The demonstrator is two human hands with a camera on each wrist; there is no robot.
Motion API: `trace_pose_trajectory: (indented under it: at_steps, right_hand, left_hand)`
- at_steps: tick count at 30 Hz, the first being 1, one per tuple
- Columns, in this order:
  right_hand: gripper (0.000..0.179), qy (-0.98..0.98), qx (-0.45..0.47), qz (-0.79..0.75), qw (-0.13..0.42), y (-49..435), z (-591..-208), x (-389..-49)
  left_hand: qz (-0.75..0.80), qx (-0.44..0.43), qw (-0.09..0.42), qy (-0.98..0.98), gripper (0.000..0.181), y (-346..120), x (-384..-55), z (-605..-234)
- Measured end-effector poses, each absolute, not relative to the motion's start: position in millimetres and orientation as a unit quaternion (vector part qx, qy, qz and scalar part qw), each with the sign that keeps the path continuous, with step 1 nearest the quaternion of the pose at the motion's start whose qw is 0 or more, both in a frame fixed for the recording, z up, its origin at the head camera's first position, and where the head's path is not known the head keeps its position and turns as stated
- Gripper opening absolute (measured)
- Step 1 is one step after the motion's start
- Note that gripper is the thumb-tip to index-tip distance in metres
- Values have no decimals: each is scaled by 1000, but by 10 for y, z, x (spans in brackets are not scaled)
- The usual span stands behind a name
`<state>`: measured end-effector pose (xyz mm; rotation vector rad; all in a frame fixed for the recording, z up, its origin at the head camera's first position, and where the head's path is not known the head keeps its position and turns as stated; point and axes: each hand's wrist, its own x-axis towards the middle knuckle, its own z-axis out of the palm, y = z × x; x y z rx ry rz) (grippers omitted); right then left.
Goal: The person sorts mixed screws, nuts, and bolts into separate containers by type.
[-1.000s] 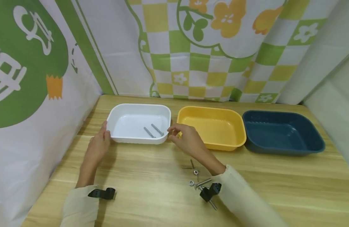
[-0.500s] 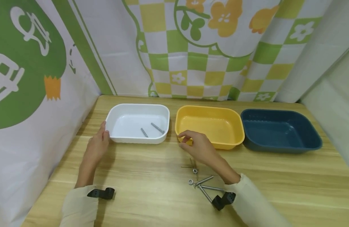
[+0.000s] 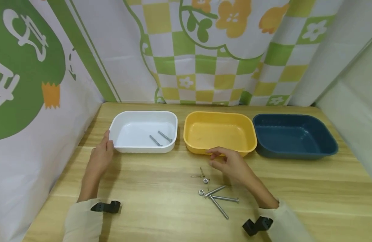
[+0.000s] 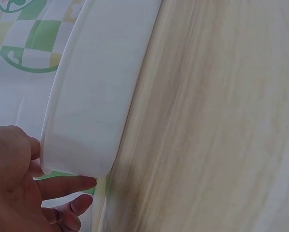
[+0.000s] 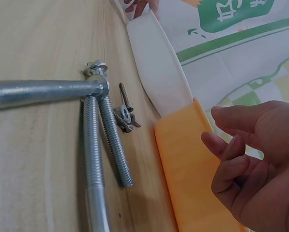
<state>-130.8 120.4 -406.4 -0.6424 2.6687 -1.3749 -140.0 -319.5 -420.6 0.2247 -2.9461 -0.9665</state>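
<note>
At the left end of the white tray [image 3: 143, 148], my left hand [image 3: 100, 156] grips the corner. In the left wrist view, the thumb lies at the tray's rim and a finger reaches along its end wall. Two bolts [image 3: 164, 136] lie inside this tray. My right hand [image 3: 231, 164] hovers by the front rim of the yellow tray [image 3: 198, 150], fingers loosely bent and nothing between them. In front of it on the table are several long bolts [image 3: 219, 206], two nuts [image 3: 201, 192] and several small screws [image 3: 202, 172], seen close up in the right wrist view.
A dark blue tray [image 3: 294, 154] stands at the right, up against the yellow one. All three trays are lined up along the back of the wooden table [image 3: 149, 208]. Behind them hangs a patterned cloth [image 3: 186, 64].
My right hand has moved right and toward me, from the white tray's right end to the yellow tray's front. The left hand stays at the white tray. The view has shifted slightly.
</note>
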Motion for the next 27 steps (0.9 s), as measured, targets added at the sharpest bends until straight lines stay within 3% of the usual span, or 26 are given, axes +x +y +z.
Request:
trace_pose_trajectory:
  at_steps: [8, 19, 27]
  right_hand:
    - [34, 865, -209, -453, 45, 1314, -4162, -1273]
    - [61, 863, -201, -454, 90, 1601, -4296, -1170]
    - [62, 868, -204, -438, 112, 1679, -4345, -1133]
  left_hand:
    - [-318, 76, 13, -945, 60, -3200, -1374, -4224]
    - [-318, 73, 8, -945, 60, -3204, -1375, -4216]
    - [-318, 74, 5, -945, 61, -3202, -1383, -4219]
